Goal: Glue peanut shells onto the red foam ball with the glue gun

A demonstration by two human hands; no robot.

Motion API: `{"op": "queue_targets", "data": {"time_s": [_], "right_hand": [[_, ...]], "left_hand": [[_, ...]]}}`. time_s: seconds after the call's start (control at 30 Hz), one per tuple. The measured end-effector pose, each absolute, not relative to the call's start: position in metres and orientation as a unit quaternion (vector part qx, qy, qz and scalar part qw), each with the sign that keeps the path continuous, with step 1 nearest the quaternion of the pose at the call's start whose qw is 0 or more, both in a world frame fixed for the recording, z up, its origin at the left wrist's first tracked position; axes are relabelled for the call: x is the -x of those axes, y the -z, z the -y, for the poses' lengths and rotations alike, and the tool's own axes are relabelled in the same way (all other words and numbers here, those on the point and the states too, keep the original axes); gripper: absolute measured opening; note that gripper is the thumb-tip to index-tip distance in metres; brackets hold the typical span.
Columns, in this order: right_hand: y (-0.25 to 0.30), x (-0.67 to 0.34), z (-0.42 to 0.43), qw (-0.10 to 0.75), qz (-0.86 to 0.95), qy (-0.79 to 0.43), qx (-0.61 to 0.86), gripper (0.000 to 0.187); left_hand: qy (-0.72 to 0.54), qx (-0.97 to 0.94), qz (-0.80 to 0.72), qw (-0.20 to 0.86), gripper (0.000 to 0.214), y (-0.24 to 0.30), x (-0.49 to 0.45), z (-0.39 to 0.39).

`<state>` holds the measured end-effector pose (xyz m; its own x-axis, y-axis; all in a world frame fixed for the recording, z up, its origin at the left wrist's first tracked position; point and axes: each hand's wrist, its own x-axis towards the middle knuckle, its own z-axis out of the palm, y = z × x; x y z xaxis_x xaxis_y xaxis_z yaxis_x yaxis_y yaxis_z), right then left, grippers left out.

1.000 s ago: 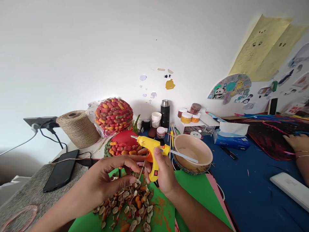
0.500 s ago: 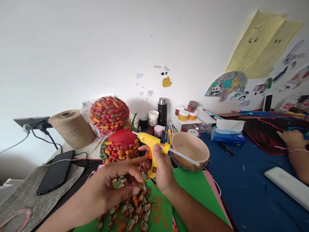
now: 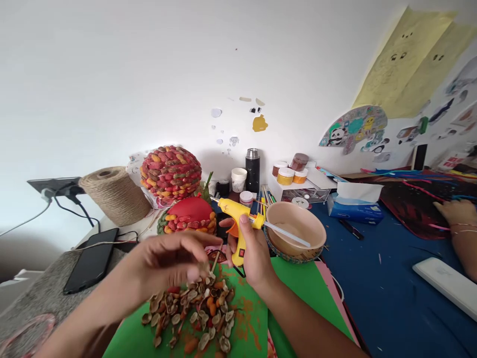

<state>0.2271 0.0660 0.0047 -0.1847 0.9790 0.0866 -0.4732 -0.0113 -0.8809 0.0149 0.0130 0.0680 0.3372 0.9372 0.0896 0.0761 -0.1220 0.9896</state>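
Observation:
My right hand (image 3: 253, 253) is wrapped around a yellow hot glue gun (image 3: 235, 211), its nozzle pointing left and a clear glue stick (image 3: 288, 233) poking from its back. Slightly blurred, my left hand (image 3: 164, 268) pinches a peanut shell (image 3: 203, 270) between thumb and fingers. Below it, a heap of peanut shells (image 3: 203, 315), some painted orange or red, lies on green paper (image 3: 126, 328). Just beyond my hands sits a red ball partly covered in painted shells (image 3: 190, 211). Behind that stands a fully covered shell ball (image 3: 171, 171).
A pale bowl (image 3: 313, 223) rests in a woven basket on the right. Paint jars (image 3: 285, 176), a black thermos (image 3: 252, 171) and paper cups (image 3: 239, 179) line the wall. Twine (image 3: 117, 196) and a phone (image 3: 91, 261) lie left. Another person's hand (image 3: 456, 214) is far right.
My left hand has lifted and shifted left, away from the pile, uncovering more shells. The glue gun stays in my right hand almost unmoved. The view has shifted slightly.

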Motion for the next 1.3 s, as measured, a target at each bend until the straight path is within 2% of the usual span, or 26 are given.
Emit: {"op": "queue_targets", "data": {"time_s": [0.1,0.2,0.5,0.8,1.07,1.3], "right_hand": [[-0.005,-0.226,-0.061,0.554,0.426,-0.658,0.279,0.084],[-0.004,-0.225,-0.055,0.537,0.443,-0.668,0.262,0.081],[0.001,-0.224,-0.051,0.510,0.481,-0.678,0.220,0.077],[0.003,-0.222,-0.048,0.500,0.500,-0.653,0.272,0.080],[0.001,-0.221,-0.045,0.500,0.510,-0.639,0.287,0.084],[0.003,-0.220,-0.044,0.504,0.516,-0.629,0.290,0.080]], "left_hand": [[-0.559,-0.491,-0.437,0.506,0.036,-0.065,-0.008,-0.034],[-0.615,-0.430,-0.451,0.483,0.047,-0.062,-0.009,-0.044],[-0.624,-0.439,-0.467,0.448,0.049,-0.058,-0.013,-0.045],[-0.636,-0.449,-0.473,0.412,0.047,-0.049,-0.009,-0.047],[-0.630,-0.438,-0.488,0.416,0.050,-0.046,-0.010,-0.048],[-0.618,-0.438,-0.488,0.434,0.052,-0.046,-0.011,-0.048]]}}
